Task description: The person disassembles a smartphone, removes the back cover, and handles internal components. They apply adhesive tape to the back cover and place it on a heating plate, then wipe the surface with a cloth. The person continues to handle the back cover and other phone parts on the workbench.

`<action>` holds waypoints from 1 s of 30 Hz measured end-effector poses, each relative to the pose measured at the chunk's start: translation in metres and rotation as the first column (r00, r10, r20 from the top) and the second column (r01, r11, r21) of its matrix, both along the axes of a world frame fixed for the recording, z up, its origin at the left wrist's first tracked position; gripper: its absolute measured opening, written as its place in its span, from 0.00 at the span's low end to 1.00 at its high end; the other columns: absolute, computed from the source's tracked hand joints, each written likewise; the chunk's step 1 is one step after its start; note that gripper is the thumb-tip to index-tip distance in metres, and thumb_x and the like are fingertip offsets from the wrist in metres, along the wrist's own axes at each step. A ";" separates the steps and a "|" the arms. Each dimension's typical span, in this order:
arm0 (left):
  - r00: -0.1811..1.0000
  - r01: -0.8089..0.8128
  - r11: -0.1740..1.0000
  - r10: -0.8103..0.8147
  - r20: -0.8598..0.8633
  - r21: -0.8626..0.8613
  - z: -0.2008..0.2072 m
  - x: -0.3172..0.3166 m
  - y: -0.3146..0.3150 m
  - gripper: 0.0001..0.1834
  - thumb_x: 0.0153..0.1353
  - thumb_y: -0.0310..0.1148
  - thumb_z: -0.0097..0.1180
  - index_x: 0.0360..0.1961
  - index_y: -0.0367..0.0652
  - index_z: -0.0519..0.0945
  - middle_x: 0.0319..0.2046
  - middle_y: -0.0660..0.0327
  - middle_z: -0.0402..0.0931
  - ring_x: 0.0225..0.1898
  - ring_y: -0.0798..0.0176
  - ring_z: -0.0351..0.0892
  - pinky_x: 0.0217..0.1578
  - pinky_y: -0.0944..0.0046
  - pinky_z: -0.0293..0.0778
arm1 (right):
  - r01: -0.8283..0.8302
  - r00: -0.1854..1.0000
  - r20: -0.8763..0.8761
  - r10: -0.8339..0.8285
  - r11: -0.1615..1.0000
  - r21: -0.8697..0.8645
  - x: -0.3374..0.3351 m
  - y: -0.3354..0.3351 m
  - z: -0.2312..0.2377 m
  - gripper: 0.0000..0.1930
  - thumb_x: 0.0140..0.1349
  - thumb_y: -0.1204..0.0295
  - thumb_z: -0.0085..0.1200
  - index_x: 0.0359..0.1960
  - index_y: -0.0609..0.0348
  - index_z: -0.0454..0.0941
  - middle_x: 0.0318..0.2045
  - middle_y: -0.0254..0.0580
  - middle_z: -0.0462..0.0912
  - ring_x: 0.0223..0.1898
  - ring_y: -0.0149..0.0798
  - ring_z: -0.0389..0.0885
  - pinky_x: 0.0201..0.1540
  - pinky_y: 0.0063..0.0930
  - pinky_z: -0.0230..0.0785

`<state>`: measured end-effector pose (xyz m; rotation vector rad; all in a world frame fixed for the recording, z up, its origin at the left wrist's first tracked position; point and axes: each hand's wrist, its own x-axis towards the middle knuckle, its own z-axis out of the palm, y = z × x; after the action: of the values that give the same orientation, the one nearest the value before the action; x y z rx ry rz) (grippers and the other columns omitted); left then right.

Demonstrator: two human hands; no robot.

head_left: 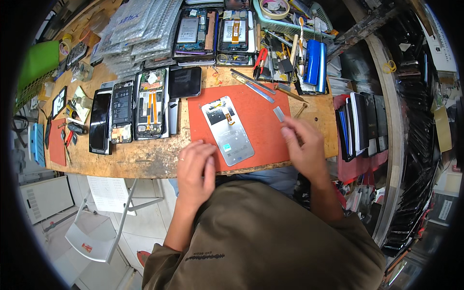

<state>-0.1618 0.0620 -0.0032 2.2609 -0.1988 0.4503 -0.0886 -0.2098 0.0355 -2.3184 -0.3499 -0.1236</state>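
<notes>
A silvery phone display panel (231,137), back side up, lies tilted on the orange-red mat (268,145). Near its top are a black patch and a small orange flex cable (230,119). My left hand (194,166) rests at the mat's near left edge, beside the panel's lower left side. Its fingers are loosely bent, thumb apart, and nothing shows in them. Over the mat's right side, my right hand (307,147) pinches a small flat grey metal blade (279,114) between thumb and fingers, apart from the panel.
Opened phones (152,104) and a dark phone (100,121) line the bench to the left. Bubble-wrap sleeves (137,34) pile up behind them. Tweezers (253,88), red-handled pliers (261,62) and a blue case (315,65) lie beyond the mat. A folding chair (92,241) stands lower left.
</notes>
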 end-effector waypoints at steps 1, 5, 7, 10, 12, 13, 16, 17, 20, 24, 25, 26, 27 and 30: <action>0.997 0.044 0.998 -0.041 -0.069 0.043 0.001 -0.007 -0.004 0.15 0.59 0.25 0.62 0.49 0.41 0.84 0.49 0.51 0.80 0.59 0.43 0.76 0.61 0.44 0.70 | -0.042 0.999 -0.021 0.043 0.999 0.031 -0.004 0.008 -0.003 0.15 0.67 0.77 0.59 0.54 0.68 0.81 0.41 0.47 0.86 0.36 0.37 0.85 0.36 0.29 0.76; 0.981 0.165 0.953 -0.133 -0.139 0.253 0.004 -0.031 -0.014 0.18 0.58 0.36 0.67 0.51 0.49 0.86 0.56 0.52 0.77 0.66 0.44 0.69 0.68 0.36 0.62 | -0.114 0.985 -0.123 0.125 0.990 0.087 -0.027 0.043 -0.013 0.24 0.66 0.76 0.61 0.63 0.70 0.73 0.50 0.53 0.84 0.31 0.33 0.85 0.31 0.27 0.75; 0.972 0.224 0.948 -0.202 -0.116 0.225 0.004 -0.037 -0.010 0.18 0.58 0.36 0.68 0.51 0.49 0.87 0.55 0.53 0.78 0.65 0.45 0.70 0.67 0.37 0.62 | -0.142 0.967 -0.186 0.173 0.975 0.169 -0.038 0.057 -0.016 0.34 0.64 0.76 0.63 0.70 0.72 0.63 0.54 0.56 0.81 0.28 0.31 0.83 0.30 0.26 0.75; 0.969 0.244 0.960 -0.237 -0.070 0.136 0.004 -0.037 -0.001 0.18 0.57 0.33 0.66 0.50 0.44 0.86 0.51 0.54 0.80 0.61 0.46 0.75 0.67 0.39 0.62 | -0.118 0.961 -0.229 0.153 0.980 0.159 -0.046 0.065 -0.017 0.37 0.62 0.77 0.64 0.72 0.72 0.61 0.55 0.57 0.81 0.27 0.30 0.82 0.28 0.24 0.74; 0.988 0.154 0.983 -0.153 -0.019 0.104 0.002 -0.032 0.002 0.18 0.58 0.33 0.66 0.50 0.42 0.85 0.50 0.57 0.81 0.61 0.48 0.75 0.68 0.40 0.62 | -0.087 0.954 -0.264 0.142 0.974 0.209 -0.048 0.066 -0.017 0.37 0.61 0.77 0.65 0.71 0.73 0.61 0.58 0.58 0.79 0.26 0.28 0.82 0.30 0.24 0.74; 0.995 0.087 0.980 -0.075 -0.071 0.180 0.001 -0.029 0.000 0.19 0.59 0.33 0.65 0.52 0.40 0.84 0.51 0.56 0.80 0.61 0.48 0.75 0.68 0.40 0.62 | -0.073 0.950 -0.281 0.139 0.970 0.234 -0.047 0.066 -0.017 0.36 0.62 0.76 0.64 0.70 0.73 0.62 0.60 0.60 0.78 0.26 0.29 0.83 0.31 0.26 0.76; 0.986 0.150 0.962 -0.128 -0.108 0.227 -0.003 -0.022 -0.006 0.20 0.59 0.31 0.64 0.54 0.41 0.83 0.50 0.54 0.80 0.61 0.45 0.74 0.67 0.39 0.62 | 0.076 0.914 -0.390 0.108 0.901 0.427 -0.041 0.068 -0.020 0.32 0.64 0.75 0.63 0.68 0.73 0.65 0.57 0.55 0.80 0.24 0.25 0.81 0.28 0.24 0.73; 0.987 0.156 0.962 -0.143 -0.074 0.222 -0.004 -0.020 -0.007 0.19 0.59 0.31 0.65 0.53 0.41 0.83 0.51 0.54 0.79 0.62 0.45 0.74 0.67 0.39 0.63 | 0.131 0.887 -0.444 0.126 0.854 0.504 -0.038 0.069 -0.022 0.30 0.65 0.75 0.62 0.67 0.73 0.66 0.55 0.52 0.82 0.23 0.22 0.79 0.26 0.22 0.71; 0.987 0.159 0.971 -0.154 -0.042 0.179 -0.007 -0.015 -0.004 0.18 0.58 0.30 0.66 0.51 0.41 0.84 0.51 0.54 0.79 0.61 0.46 0.74 0.67 0.40 0.64 | 0.207 0.789 -0.586 0.184 0.819 0.536 -0.017 0.066 -0.025 0.23 0.67 0.76 0.60 0.62 0.72 0.72 0.44 0.41 0.85 0.20 0.16 0.72 0.22 0.19 0.63; 0.992 0.119 0.986 -0.122 0.022 0.116 -0.005 -0.009 0.007 0.19 0.59 0.27 0.65 0.53 0.39 0.81 0.53 0.50 0.77 0.60 0.44 0.74 0.65 0.42 0.65 | -0.325 0.865 -0.356 0.355 0.935 0.144 -0.012 0.059 -0.013 0.08 0.67 0.73 0.57 0.42 0.66 0.80 0.27 0.45 0.78 0.23 0.42 0.76 0.29 0.36 0.67; 0.997 0.030 0.998 -0.034 0.063 0.064 -0.002 -0.008 0.010 0.20 0.59 0.26 0.65 0.54 0.39 0.80 0.53 0.49 0.76 0.60 0.44 0.74 0.65 0.42 0.66 | -0.289 0.858 -0.375 0.351 0.933 0.213 -0.013 0.056 -0.006 0.07 0.66 0.72 0.57 0.37 0.65 0.79 0.28 0.49 0.75 0.31 0.54 0.77 0.36 0.43 0.68; 0.989 -0.032 0.999 0.031 0.142 0.008 0.002 -0.005 0.013 0.22 0.59 0.25 0.65 0.55 0.39 0.78 0.54 0.48 0.75 0.59 0.43 0.74 0.64 0.43 0.66 | -0.342 0.867 -0.308 0.392 0.917 0.203 -0.010 0.054 -0.001 0.07 0.66 0.72 0.57 0.37 0.65 0.80 0.28 0.49 0.76 0.31 0.54 0.78 0.36 0.43 0.68; 0.973 -0.101 0.995 0.095 0.212 0.020 0.007 0.000 0.020 0.25 0.59 0.25 0.65 0.58 0.38 0.75 0.55 0.47 0.72 0.59 0.43 0.72 0.62 0.45 0.67 | -0.393 0.870 -0.242 0.429 0.901 0.186 -0.006 0.050 0.006 0.07 0.66 0.72 0.58 0.37 0.64 0.80 0.29 0.48 0.77 0.32 0.54 0.78 0.37 0.44 0.69; 0.983 -0.168 0.981 0.175 0.062 -0.099 0.022 0.006 0.031 0.28 0.63 0.33 0.65 0.62 0.34 0.73 0.56 0.46 0.74 0.60 0.44 0.74 0.62 0.49 0.68 | -0.470 0.856 -0.174 0.487 0.873 0.130 0.005 0.039 0.022 0.07 0.65 0.72 0.59 0.38 0.64 0.80 0.30 0.48 0.77 0.35 0.54 0.79 0.39 0.44 0.69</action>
<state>-0.1561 0.0928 0.0185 2.1805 -0.0173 0.6190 -0.0834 -0.1707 0.0579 -2.0682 -0.7906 0.3380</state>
